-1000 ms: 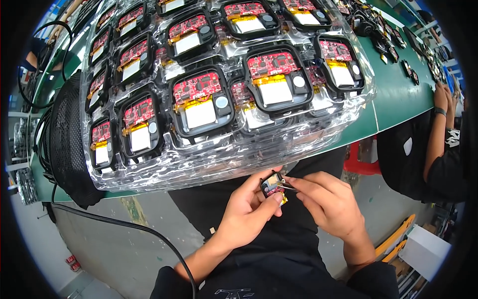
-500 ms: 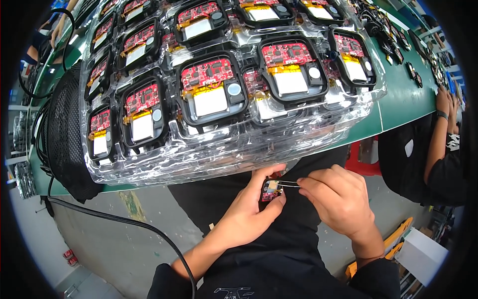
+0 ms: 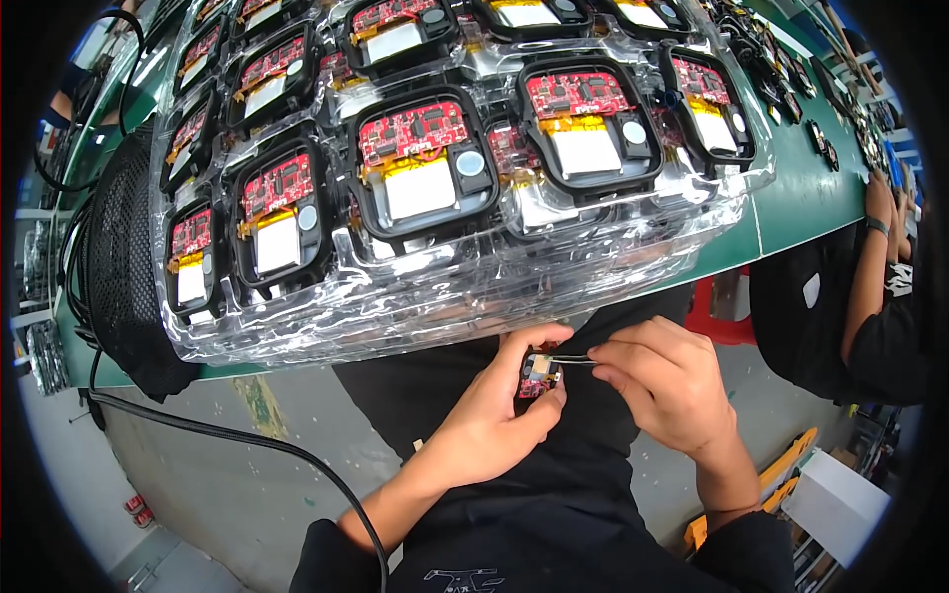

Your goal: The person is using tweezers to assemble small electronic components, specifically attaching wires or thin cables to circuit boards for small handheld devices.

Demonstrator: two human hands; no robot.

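Observation:
Over my lap, my left hand (image 3: 494, 410) grips a small electronic module (image 3: 539, 376) between thumb and fingers. The module has a black frame, red circuit board and a pale rectangular patch. My right hand (image 3: 664, 387) pinches a pair of metal tweezers (image 3: 571, 360), pointing left. Their tips reach the module's upper part beside the pale patch; I cannot tell whether they grip anything. Just beyond my hands stands a stack of clear plastic trays (image 3: 445, 331). Its top tray holds several black housings (image 3: 420, 163) with red boards, white batteries and yellow tape.
The trays overhang the front edge of a green table (image 3: 806, 203). A black mesh bag (image 3: 133, 267) lies at their left, and a black cable (image 3: 227, 427) runs down past my left arm. Rightward sit a co-worker's arm (image 3: 870, 282), a red stool (image 3: 720, 311) and a white box (image 3: 840, 504).
The tweezers and my right hand have shifted slightly up and left, and the tweezer arms look closer together. My left hand stays nearly in place on the module.

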